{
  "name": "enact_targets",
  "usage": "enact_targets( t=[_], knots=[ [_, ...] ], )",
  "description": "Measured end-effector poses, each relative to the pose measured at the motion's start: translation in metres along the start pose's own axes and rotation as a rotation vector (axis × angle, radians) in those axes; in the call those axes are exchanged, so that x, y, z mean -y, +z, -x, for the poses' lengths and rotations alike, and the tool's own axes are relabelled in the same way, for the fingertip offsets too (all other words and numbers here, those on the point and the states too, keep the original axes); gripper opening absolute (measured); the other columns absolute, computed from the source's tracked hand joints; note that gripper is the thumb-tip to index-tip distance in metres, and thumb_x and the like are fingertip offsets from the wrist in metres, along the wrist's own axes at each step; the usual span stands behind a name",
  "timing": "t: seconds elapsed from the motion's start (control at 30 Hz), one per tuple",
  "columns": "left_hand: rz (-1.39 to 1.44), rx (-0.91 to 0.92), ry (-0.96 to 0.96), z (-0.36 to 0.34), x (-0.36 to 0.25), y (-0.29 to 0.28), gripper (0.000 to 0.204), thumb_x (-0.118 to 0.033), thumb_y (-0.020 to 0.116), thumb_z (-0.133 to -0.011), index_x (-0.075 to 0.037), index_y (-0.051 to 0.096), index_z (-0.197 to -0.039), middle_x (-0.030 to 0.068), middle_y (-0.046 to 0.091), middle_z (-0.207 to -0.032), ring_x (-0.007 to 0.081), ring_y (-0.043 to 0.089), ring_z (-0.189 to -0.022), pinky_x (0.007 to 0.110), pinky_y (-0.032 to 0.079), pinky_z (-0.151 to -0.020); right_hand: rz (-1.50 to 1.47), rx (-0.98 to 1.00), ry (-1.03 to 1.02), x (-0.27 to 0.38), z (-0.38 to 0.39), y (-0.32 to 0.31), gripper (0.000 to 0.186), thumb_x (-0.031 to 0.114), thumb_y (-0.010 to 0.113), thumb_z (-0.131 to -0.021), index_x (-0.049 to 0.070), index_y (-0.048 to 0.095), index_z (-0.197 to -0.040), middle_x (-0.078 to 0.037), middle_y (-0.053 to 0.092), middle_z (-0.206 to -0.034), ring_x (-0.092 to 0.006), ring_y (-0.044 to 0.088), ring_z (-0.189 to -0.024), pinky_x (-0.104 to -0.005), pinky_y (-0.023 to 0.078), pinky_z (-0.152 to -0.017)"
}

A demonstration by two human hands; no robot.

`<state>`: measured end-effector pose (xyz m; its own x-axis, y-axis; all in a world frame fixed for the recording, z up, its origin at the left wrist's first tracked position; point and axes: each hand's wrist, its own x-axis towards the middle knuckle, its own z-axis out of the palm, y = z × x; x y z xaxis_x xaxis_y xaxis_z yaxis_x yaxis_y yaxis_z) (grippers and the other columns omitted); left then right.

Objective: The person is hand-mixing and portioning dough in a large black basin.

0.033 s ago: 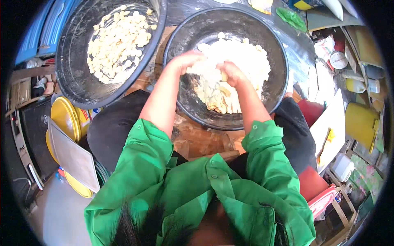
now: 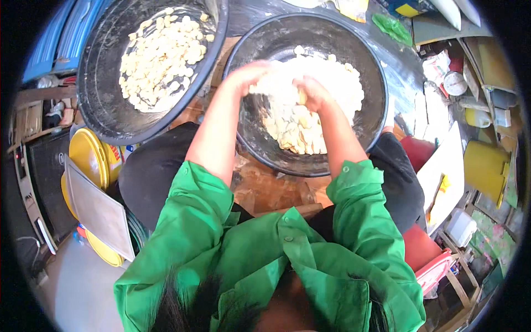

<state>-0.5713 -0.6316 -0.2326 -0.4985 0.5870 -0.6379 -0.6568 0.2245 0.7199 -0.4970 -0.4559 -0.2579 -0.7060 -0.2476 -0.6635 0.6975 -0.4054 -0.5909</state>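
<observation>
My left hand [image 2: 247, 74] is inside the right black basin [image 2: 373, 77], at its left side, its fingers curled into a white, powdery mass [image 2: 282, 74] and partly washed out by glare. Close to it on the right, my right hand [image 2: 314, 94] has bent fingers gripping the same mass. Below my hands lie pale, flat, rounded pieces [image 2: 304, 135] coated in white powder. A second, larger black basin [image 2: 97, 77] at the upper left holds many similar pieces [image 2: 160, 55].
My dark-clad legs [image 2: 149, 171] flank the basin. Yellow lids [image 2: 88, 155] and a grey board [image 2: 97, 205] lean at left. At right are a white board [image 2: 440, 188], red containers [image 2: 420, 249] and shelving. A green plastic bag [image 2: 392, 27] lies at the back.
My hands have lifted very slightly toward the back of the basin, and the powdered pieces beneath them have shifted a little.
</observation>
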Motion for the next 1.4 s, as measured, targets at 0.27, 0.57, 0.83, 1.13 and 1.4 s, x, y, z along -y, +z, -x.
enact_targets(
  t=[0.27,0.57,0.83,1.13,1.4],
  knots=[
    [0.494,-1.058,0.697,0.121,-0.105,-0.084,0.043,-0.035,0.043,-0.092,0.0,0.048,-0.115,0.0135,0.059,-0.102,0.0193,0.06,-0.083,0.032,0.049,-0.072,-0.128,0.603,-0.258,0.141,-0.006,0.188,0.048,0.042,0.041,-0.091,0.004,0.043,-0.12,-0.013,0.046,-0.116,-0.0295,0.043,-0.105,-0.0482,0.039,-0.087],
    [-0.245,-1.572,0.859,0.092,-0.031,-0.081,0.044,-0.014,0.055,-0.081,0.005,0.043,-0.119,0.0194,0.038,-0.128,0.0305,0.037,-0.118,0.044,0.027,-0.101,0.466,-0.011,-0.411,0.054,0.002,0.061,0.047,0.021,0.06,-0.08,0.007,0.049,-0.122,-0.005,0.049,-0.12,-0.0185,0.05,-0.106,-0.0382,0.045,-0.085],
    [-0.77,-0.714,0.673,0.01,0.032,-0.022,0.024,-0.017,0.059,-0.08,-0.004,0.061,-0.101,0.0147,0.061,-0.098,0.0262,0.057,-0.095,0.034,0.041,-0.088,1.792,-0.804,-0.28,-0.214,0.031,-0.014,0.068,0.051,0.052,-0.079,0.0,0.044,-0.123,-0.026,0.036,-0.131,-0.0424,0.033,-0.121,-0.0562,0.021,-0.099],
    [-0.062,-0.638,-0.072,-0.058,0.158,-0.002,0.018,-0.018,0.059,-0.078,-0.005,0.061,-0.089,0.0012,0.056,-0.075,0.0113,0.048,-0.061,0.027,0.039,-0.053,0.931,-0.699,-0.447,-0.112,0.002,-0.018,0.037,0.017,0.061,-0.074,0.004,0.054,-0.108,-0.017,0.055,-0.108,-0.0347,0.051,-0.101,-0.0411,0.04,-0.089],
    [-0.199,-0.207,-0.434,-0.076,0.21,0.049,0.024,-0.017,0.06,-0.075,0.003,0.064,-0.09,0.011,0.061,-0.073,0.0194,0.056,-0.066,0.034,0.045,-0.06,0.473,-0.955,-0.225,-0.115,0.038,-0.197,0.085,0.033,0.076,-0.068,-0.007,0.031,-0.128,-0.025,0.051,-0.112,-0.0365,0.052,-0.101,-0.0399,0.04,-0.09]
  ],
)
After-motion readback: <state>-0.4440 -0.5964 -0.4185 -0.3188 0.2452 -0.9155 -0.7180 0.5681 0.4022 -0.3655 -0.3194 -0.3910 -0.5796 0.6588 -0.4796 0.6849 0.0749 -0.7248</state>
